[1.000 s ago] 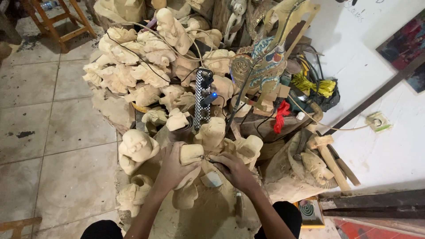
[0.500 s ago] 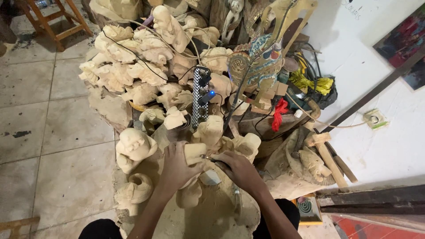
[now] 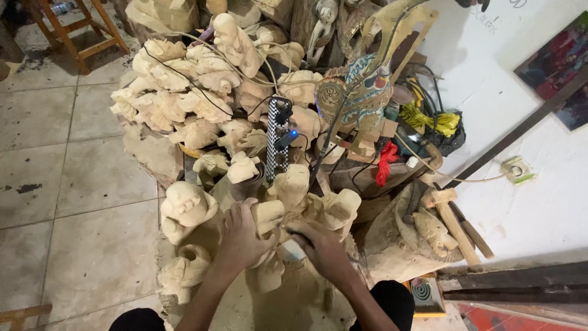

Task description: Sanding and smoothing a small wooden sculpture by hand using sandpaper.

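1. Just below the black-white power strip [image 3: 278,140], the left hand [image 3: 242,236] is grasping a pale wooden carving [image 3: 268,216]; fingers are wrapping its block-shaped top.
2. Right hand [image 3: 321,248], right of the carving & below the strip, is clenching something small against the wood; what it is, I cannot tell.
3. Risk, imo: right hand is working very near the left fingers, so a slip could hurt them.
4. Loose carvings [image 3: 187,205] left of the strip are lying unsteady; a push could tumble them.
5. Cables [image 3: 324,144] near the strip could snag.
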